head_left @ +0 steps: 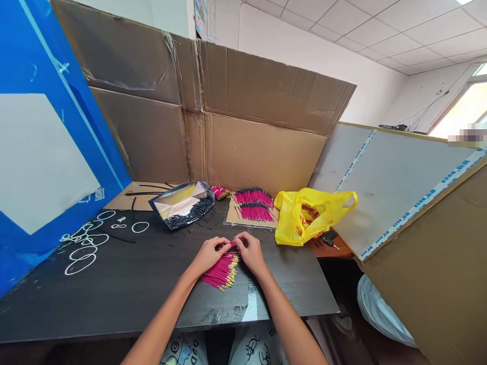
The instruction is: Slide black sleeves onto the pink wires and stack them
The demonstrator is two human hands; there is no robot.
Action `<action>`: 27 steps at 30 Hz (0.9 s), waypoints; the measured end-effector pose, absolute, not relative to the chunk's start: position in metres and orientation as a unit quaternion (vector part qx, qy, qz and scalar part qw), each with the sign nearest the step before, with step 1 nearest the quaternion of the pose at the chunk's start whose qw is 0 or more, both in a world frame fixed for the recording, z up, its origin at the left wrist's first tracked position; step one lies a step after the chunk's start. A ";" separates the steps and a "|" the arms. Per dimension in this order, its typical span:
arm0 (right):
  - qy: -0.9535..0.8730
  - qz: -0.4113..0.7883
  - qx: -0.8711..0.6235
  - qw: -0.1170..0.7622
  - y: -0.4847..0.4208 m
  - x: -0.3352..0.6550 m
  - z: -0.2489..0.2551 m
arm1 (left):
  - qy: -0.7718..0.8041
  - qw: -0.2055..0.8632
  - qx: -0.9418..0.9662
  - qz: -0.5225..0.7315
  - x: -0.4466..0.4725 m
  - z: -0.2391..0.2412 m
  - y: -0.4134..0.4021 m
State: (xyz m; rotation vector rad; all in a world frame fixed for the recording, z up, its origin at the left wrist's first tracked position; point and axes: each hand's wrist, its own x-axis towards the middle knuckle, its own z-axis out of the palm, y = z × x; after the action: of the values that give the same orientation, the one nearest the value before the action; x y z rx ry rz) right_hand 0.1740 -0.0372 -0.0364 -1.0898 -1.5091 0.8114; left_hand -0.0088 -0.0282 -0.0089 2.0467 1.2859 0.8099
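Observation:
My left hand (209, 255) is closed in a pinch on a thin pink wire (233, 244) above the table. Its fingertips nearly meet those of my right hand (249, 250), also pinched at the wire's end; whatever lies between the right fingertips is too small to make out. Below both hands a fanned pile of pink wires (218, 272) with gold-coloured tips lies on the dark table. Beyond them, pink wires with black ends (255, 204) lie in two rows on a cardboard piece (233, 215). An open tray (160, 208) to the left of these holds many short black tubes (192, 214).
A yellow plastic bag (289, 223) stands at the right, beside keys (332, 242). White rubber bands (81, 256) are scattered on the left of the table (125, 299). A bundle of pink wires (219, 192) lies behind the tray. Cardboard (262, 147) walls the back.

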 end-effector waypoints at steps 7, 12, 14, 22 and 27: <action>-0.632 0.344 -0.449 0.530 -0.038 0.174 -0.035 | 0.474 0.299 0.767 0.313 -0.005 -0.004 -0.026; -0.636 0.321 -0.459 0.531 -0.037 0.175 -0.038 | 0.465 0.297 0.772 0.314 -0.001 -0.001 -0.026; -0.624 0.333 -0.461 0.537 -0.036 0.175 -0.039 | 0.469 0.294 0.772 0.312 0.000 -0.002 -0.026; -0.552 0.417 -0.448 0.567 -0.035 0.174 -0.046 | 0.479 0.262 0.777 0.314 0.000 -0.010 -0.027; -0.578 0.381 -0.448 0.566 -0.036 0.174 -0.048 | 0.486 0.258 0.772 0.317 -0.002 -0.014 -0.028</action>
State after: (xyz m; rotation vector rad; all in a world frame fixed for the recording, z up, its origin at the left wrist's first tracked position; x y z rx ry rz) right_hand 0.1737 -0.0355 -0.0479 -1.0525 -1.3591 0.8951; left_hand -0.0023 -0.0283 -0.0139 2.0945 1.3186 0.8595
